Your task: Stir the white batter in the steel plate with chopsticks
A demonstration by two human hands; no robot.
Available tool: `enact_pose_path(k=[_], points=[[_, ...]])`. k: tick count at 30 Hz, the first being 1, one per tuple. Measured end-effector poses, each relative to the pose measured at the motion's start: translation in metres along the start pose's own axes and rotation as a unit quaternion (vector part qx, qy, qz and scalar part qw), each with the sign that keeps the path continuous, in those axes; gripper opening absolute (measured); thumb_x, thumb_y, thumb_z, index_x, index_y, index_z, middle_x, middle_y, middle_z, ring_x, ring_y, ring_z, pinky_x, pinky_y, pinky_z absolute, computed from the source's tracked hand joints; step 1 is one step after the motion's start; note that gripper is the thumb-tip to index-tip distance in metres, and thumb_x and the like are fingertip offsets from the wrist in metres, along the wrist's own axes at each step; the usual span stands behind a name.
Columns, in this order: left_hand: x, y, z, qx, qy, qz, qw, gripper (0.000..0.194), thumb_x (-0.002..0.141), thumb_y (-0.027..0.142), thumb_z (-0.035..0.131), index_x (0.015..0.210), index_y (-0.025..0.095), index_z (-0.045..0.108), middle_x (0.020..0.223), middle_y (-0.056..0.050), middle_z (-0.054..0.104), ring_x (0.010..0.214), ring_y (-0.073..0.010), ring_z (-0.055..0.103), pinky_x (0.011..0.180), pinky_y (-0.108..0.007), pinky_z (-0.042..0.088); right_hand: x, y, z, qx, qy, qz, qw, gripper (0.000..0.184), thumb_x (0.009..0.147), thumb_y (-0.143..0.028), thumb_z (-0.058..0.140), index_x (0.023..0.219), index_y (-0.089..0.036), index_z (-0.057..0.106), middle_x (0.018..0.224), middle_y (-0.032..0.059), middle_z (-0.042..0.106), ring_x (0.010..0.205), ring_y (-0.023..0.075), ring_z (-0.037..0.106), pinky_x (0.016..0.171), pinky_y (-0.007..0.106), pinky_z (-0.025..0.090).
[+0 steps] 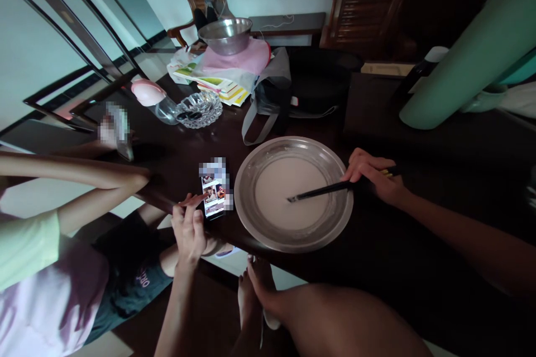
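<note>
A wide metal bowl (242, 201) with a pale, milky liquid (288, 178) in it stands near the table's edge. My right hand (372, 173), at the bowl's right rim, is closed around black chopsticks (322, 191); their tips dip into the liquid. Left of the bowl lies a phone (214, 201) with a lit screen showing pictures. Beside it is my left hand (190, 228), holding nothing, one finger stretched to the screen and the others partly bent.
Behind the bowl sit a black bag (314, 83), a glass dish (200, 110) and papers with a smaller metal bowl (226, 39) on top. A green cylinder (464, 50) leans in at the right. Another person (62, 251) sits at the left, arms at the table; someone else sits on a far chair.
</note>
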State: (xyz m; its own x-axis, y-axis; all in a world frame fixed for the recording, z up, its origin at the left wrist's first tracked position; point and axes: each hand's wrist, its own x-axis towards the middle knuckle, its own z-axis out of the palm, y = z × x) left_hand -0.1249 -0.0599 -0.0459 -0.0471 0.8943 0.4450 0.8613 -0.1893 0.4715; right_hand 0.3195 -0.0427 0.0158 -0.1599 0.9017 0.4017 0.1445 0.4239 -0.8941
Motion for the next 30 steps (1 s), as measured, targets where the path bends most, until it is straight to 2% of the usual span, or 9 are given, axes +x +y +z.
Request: enact_pose_path(k=[4, 9, 14, 18, 23, 28, 30], points=[[-0.0001, 0.0004, 0.0, 0.006, -0.001, 0.003, 1.0, 0.067, 0.1, 0.059, 0.02, 0.124, 0.017, 0.068, 0.11, -0.017, 0.059, 0.125, -0.0352, 0.054, 0.101, -0.051, 0.041, -0.0005, 0.0011, 0.0003, -0.009, -0.029, -0.008, 1.0, 0.029, 0.091, -0.042, 0.057, 0.071, -0.039, 0.078, 0.07, 0.0009, 0.076, 0.071, 0.03, 0.058, 0.066, 0.047, 0.043], [0.0009, 0.002, 0.0011, 0.012, 0.007, 0.006, 1.0, 0.07, 0.1, 0.06, 0.019, 0.125, 0.016, 0.068, 0.112, -0.018, 0.057, 0.119, -0.0343, 0.054, 0.101, -0.05, 0.041, -0.0005, 0.0022, -0.0003, -0.007, 0.007, -0.005, 1.0, 0.031, 0.093, -0.039, 0.055, 0.07, -0.038, 0.077, 0.069, 0.0009, 0.075, 0.073, 0.029, 0.058, 0.07, 0.047, 0.043], [0.003, 0.0033, 0.0024, 0.031, 0.012, -0.004, 0.999, 0.07, 0.099, 0.059, 0.018, 0.128, 0.019, 0.067, 0.11, -0.018, 0.057, 0.111, -0.0354, 0.055, 0.097, -0.052, 0.042, -0.001, 0.0009, 0.0019, -0.009, -0.019, -0.009, 1.0, 0.029, 0.091, -0.041, 0.057, 0.07, -0.039, 0.077, 0.068, 0.0, 0.076, 0.069, 0.0292, 0.057, 0.065, 0.047, 0.043], [0.0041, 0.005, 0.0023, 0.047, 0.012, 0.003, 0.999, 0.072, 0.1, 0.059, 0.017, 0.132, 0.017, 0.065, 0.108, -0.018, 0.057, 0.112, -0.0358, 0.055, 0.094, -0.05, 0.042, -0.001, 0.0012, 0.0013, -0.006, 0.016, 0.006, 1.0, 0.032, 0.092, -0.038, 0.055, 0.068, -0.038, 0.077, 0.068, 0.0013, 0.074, 0.073, 0.0293, 0.059, 0.07, 0.048, 0.044], [0.0043, 0.0071, 0.0018, 0.052, 0.017, 0.001, 0.999, 0.072, 0.099, 0.06, 0.016, 0.133, 0.019, 0.064, 0.113, -0.018, 0.057, 0.107, -0.0351, 0.055, 0.093, -0.05, 0.041, -0.0007, -0.0002, 0.0018, 0.004, -0.019, -0.014, 1.0, 0.03, 0.091, -0.039, 0.057, 0.07, -0.038, 0.078, 0.064, 0.0014, 0.073, 0.069, 0.0296, 0.057, 0.065, 0.048, 0.043], [0.0037, 0.0078, 0.0014, 0.045, 0.017, -0.005, 0.999, 0.074, 0.099, 0.061, 0.017, 0.133, 0.016, 0.064, 0.112, -0.02, 0.058, 0.105, -0.0359, 0.056, 0.091, -0.051, 0.041, 0.0001, -0.0001, 0.0008, -0.001, 0.033, 0.006, 0.999, 0.033, 0.093, -0.038, 0.056, 0.067, -0.038, 0.076, 0.068, 0.0015, 0.074, 0.073, 0.0297, 0.059, 0.07, 0.048, 0.043], [0.0033, 0.0078, 0.0006, 0.039, 0.013, -0.008, 0.999, 0.073, 0.099, 0.062, 0.019, 0.132, 0.015, 0.064, 0.112, -0.021, 0.058, 0.105, -0.0358, 0.056, 0.092, -0.053, 0.041, -0.0007, 0.0001, 0.0014, 0.006, 0.02, 0.001, 1.0, 0.035, 0.094, -0.038, 0.054, 0.066, -0.037, 0.076, 0.068, 0.0012, 0.074, 0.072, 0.029, 0.058, 0.07, 0.048, 0.043]])
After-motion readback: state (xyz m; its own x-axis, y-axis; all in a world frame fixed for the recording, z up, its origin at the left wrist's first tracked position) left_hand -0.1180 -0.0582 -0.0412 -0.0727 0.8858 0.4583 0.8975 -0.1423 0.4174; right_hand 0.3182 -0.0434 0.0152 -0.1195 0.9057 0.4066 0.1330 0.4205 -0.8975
